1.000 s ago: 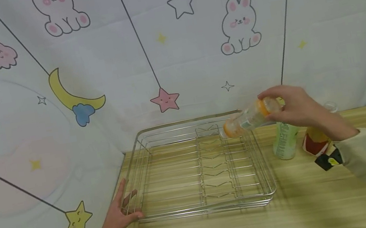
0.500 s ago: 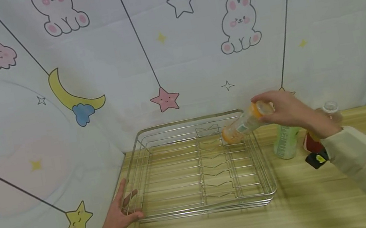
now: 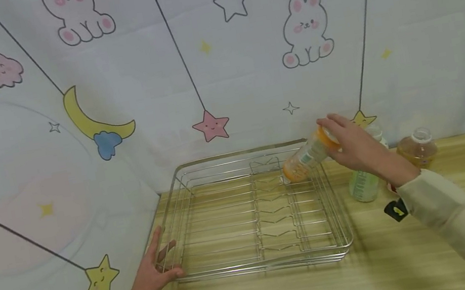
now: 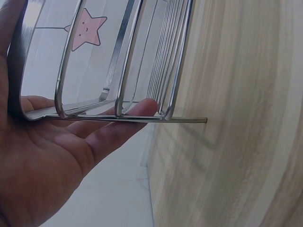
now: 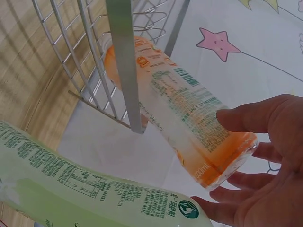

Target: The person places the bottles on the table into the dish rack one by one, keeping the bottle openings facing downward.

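Note:
A clear plastic bottle with an orange-and-white label [image 3: 304, 159] leans neck-down into the right rear part of a silver wire dish rack [image 3: 262, 265]. My right hand [image 3: 355, 147] holds its raised base end. In the right wrist view the thumb [image 5: 246, 119] lies on the label and the fingers are on the far side of the base. At the rack's front left corner, my left hand [image 3: 150, 272] grips the frame, thumb near the front rim and fingers along the left side. The left wrist view shows the fingers [image 4: 123, 135] against the corner wires.
A green-labelled bottle [image 3: 364, 185] stands right of the rack, partly behind my right hand. Farther right is a clear bottle with amber contents [image 3: 418, 151], its lower part hidden by my forearm. A white curtain with cartoon prints [image 3: 250, 85] hangs close behind the rack.
The orange-labelled bottle has moved slightly down and left, farther into the rack. My right hand has followed it, uncovering more of the amber bottle. My left hand stays put.

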`<action>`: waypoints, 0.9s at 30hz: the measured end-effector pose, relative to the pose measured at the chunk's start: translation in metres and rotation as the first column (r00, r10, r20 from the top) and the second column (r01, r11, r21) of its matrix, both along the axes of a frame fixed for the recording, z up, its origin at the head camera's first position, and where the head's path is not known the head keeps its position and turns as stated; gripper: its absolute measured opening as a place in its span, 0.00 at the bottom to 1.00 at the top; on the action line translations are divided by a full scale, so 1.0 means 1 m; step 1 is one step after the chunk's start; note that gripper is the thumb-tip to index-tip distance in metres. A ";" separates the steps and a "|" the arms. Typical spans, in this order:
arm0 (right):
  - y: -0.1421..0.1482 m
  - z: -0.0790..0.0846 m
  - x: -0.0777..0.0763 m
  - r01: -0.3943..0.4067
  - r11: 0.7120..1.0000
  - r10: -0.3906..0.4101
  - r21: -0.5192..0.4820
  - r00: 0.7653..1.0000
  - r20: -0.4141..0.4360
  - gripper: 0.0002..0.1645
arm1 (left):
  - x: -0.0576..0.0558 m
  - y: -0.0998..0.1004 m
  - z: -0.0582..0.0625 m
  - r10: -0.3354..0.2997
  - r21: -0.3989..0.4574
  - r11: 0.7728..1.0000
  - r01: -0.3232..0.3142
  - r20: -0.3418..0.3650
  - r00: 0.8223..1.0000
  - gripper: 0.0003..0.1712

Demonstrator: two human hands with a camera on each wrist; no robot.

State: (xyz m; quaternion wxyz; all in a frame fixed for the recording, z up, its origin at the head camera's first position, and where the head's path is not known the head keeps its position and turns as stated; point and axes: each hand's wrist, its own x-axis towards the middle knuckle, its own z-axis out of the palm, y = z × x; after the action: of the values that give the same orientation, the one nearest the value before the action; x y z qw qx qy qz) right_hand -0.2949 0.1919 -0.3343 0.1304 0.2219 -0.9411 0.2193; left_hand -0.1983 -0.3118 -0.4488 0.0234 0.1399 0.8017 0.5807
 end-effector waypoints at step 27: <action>-0.002 -0.005 0.018 -0.010 1.000 0.010 0.001 0.994 -0.113 0.44 | -0.004 -0.003 -0.005 0.009 -0.004 1.000 -0.009 0.012 1.000 0.68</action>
State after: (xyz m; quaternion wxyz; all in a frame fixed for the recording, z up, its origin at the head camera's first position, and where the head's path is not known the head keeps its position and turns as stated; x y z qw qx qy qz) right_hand -0.2767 0.1894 -0.3398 0.1823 0.2386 -0.9311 0.2070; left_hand -0.2022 -0.3147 -0.4537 0.0260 0.1325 0.8034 0.5800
